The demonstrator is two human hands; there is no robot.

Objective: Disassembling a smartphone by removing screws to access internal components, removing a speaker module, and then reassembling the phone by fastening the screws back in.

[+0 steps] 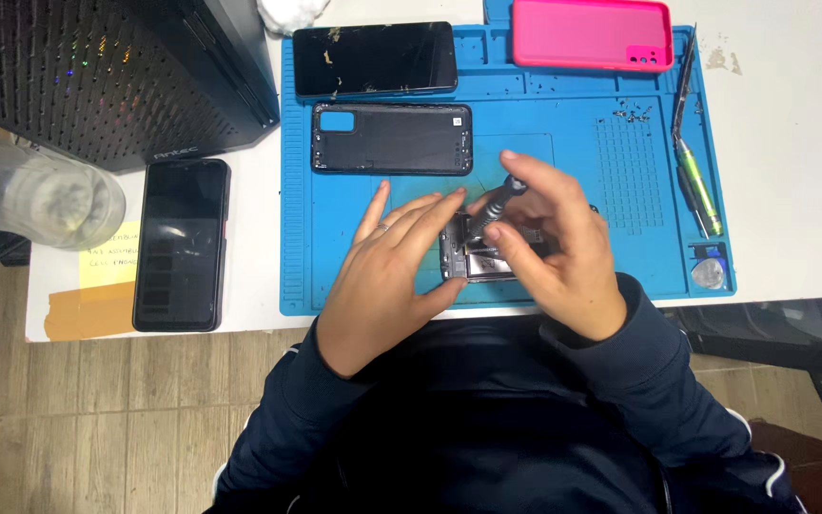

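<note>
An opened phone body (471,259) lies on the blue work mat (582,152) near the table's front edge, mostly covered by my hands. My left hand (387,271) rests flat on its left side, fingers spread, steadying it. My right hand (554,243) grips a dark screwdriver (499,203) whose tip points down into the phone's top part. The phone's right half is hidden under my right hand.
A black back cover (392,139) and a cracked screen panel (374,59) lie on the mat's far side, with a pink case (590,34) beyond. Tweezers and a green-handled tool (694,186) sit in the mat's right tray, loose screws (632,115) nearby. A black phone (183,244), a clear jar (35,195) and a computer case (107,71) stand left.
</note>
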